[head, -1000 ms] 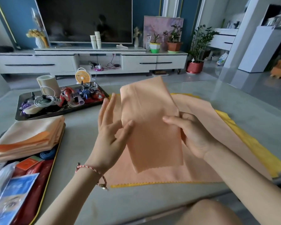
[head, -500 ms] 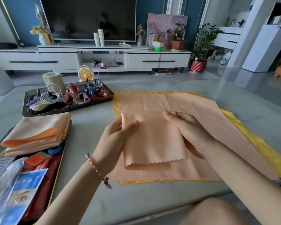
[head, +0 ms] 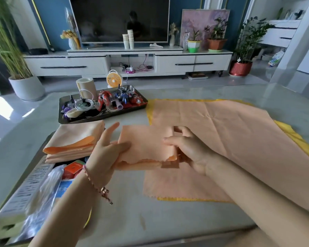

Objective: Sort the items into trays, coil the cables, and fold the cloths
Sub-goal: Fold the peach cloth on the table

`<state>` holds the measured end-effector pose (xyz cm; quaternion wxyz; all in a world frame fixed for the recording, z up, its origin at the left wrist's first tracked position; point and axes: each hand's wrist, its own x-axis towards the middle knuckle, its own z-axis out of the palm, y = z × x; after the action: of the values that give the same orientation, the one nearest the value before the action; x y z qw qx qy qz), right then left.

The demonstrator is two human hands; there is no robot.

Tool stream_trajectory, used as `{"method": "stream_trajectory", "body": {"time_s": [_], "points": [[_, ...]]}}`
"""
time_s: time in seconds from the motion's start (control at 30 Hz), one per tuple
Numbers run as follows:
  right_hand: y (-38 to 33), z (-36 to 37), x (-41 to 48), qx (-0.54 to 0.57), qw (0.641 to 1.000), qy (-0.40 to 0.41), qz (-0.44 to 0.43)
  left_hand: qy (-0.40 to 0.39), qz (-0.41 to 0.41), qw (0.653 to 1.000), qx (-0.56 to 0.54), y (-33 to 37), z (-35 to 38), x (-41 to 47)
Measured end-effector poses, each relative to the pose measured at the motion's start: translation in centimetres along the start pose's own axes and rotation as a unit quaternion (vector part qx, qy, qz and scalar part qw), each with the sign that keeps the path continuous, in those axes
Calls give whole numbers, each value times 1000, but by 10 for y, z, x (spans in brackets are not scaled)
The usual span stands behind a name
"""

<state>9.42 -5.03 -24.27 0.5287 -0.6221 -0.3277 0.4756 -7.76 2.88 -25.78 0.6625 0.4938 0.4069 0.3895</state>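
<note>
left hand [head: 103,152]: you are pinching the folded peach cloth [head: 144,141] at its left end, forefinger sticking out | right hand [head: 191,150]: you are pinching its right end | cloth: is stretching between your fingers above the worktop [head: 150,220]

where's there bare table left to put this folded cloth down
Bare table at the near edge, between the left tray's packets and the spread peach cloth; also left of the toy tray. Both trays are crowded; spread cloths cover the right side.

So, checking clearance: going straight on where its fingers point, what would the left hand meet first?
The left hand would probably meet the near rim of the toy tray; depth is unclear.
</note>
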Motion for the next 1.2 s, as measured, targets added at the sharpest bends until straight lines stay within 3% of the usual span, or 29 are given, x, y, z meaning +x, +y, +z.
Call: {"method": "stream_trajectory", "body": {"time_s": [0.13,0.23,0.27,0.37,0.5,0.53,0.63,0.77,0.87,0.97,1.07,1.2], "points": [[-11,35,10,32,997,-75,19,103,65,992,15,38,-64,20],[-12,45,17,7,998,-67,9,163,87,974,134,49,-112,47],[-10,46,17,1,998,-65,10,181,92,953,223,47,-125,56],[7,34,13,-31,998,-48,21,159,88,850,495,27,-147,73],[23,0,7,-43,999,9,28,217,89,711,662,18,-140,75],[26,-9,7,-39,999,30,23,222,114,698,671,20,-134,73],[34,-38,5,-44,995,95,-1,162,162,713,662,25,-112,68],[38,-70,2,-53,989,136,-16,105,211,704,670,38,-78,57],[36,-95,-3,-102,983,145,-45,83,305,689,652,43,-40,35],[43,-119,-10,-228,958,151,-80,-74,367,714,591,25,12,7],[55,-138,-26,-299,942,125,-88,-197,366,690,592,-15,59,-8],[79,-168,-63,-349,928,65,-114,-272,342,662,609,-69,104,-22]]}}
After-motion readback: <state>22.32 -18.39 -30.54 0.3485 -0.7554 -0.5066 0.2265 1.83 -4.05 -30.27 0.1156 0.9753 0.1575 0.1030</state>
